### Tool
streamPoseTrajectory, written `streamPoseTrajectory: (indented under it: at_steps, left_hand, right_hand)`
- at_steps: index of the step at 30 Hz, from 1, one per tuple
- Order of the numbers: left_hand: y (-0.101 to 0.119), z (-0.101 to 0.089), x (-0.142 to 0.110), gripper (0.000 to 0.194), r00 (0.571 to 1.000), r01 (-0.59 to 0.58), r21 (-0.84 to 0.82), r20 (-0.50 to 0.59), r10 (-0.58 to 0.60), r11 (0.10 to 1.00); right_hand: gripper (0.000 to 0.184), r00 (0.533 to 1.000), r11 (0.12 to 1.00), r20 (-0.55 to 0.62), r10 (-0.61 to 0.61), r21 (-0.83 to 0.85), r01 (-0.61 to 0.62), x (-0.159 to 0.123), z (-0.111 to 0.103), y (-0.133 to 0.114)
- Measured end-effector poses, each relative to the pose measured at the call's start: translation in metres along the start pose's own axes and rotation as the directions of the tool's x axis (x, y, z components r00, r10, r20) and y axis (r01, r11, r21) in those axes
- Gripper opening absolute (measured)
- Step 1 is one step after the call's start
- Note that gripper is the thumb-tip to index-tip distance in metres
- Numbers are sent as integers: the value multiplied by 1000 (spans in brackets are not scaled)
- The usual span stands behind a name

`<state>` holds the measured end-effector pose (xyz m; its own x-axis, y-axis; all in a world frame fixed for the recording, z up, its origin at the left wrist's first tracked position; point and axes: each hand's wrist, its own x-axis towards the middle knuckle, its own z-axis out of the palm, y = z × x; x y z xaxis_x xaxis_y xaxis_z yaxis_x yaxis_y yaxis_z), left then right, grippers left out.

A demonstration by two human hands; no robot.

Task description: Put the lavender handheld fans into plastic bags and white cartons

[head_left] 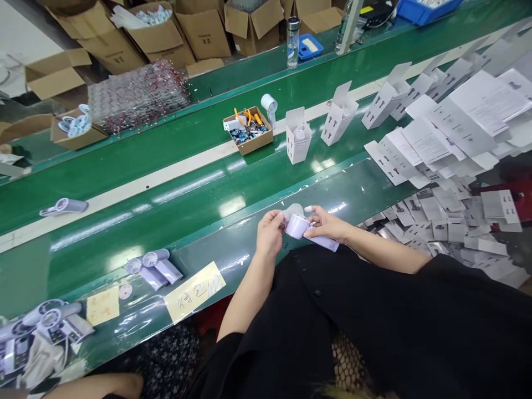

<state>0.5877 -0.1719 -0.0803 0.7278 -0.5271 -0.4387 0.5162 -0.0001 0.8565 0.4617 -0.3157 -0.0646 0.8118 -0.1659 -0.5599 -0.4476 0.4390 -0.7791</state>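
Note:
Just in front of my body, above the green bench, is a lavender handheld fan [297, 226] shaped like a small hair dryer. My right hand [326, 224] is closed around it where the head meets the handle, which points to the lower right. At the far side of the fan's head is a thin translucent piece [294, 210], perhaps plastic film. My left hand [271, 228] pinches at its left edge, right beside the head. Whether those left fingertips also touch the fan is hard to see.
Open white boxes [298, 141] stand along the belt, with stacked cartons and leaflets [453, 127] at right. A cardboard tray [254, 143] holds pliers and small parts. More fans [160, 269] lie left by a handwritten yellow note [195, 292]. A person's leg [100, 385] shows lower left.

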Motion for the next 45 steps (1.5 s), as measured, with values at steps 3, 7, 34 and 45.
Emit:
streamPoseTrajectory:
  at_steps: [3,7,34,45]
  left_hand:
    - [0,-1,-8,13,964,-264,349,90,249,899]
    - [-3,2,-10,10,882,-424,604,109,457,675]
    - [-41,-11,-9,10,622,-766,627,667,410,142]
    - [-36,0,-15,3,872,-453,677,471,132,579]
  right_hand:
    - [67,998,998,-30,57,32,-56,2,1,3]
    - [48,995,998,-77,56,-4,-57,4,7,10]
    - [44,905,944,-426,13,303,129,9,10,23]
    - [17,933,800,-167,318,576,-169,11,8,32]
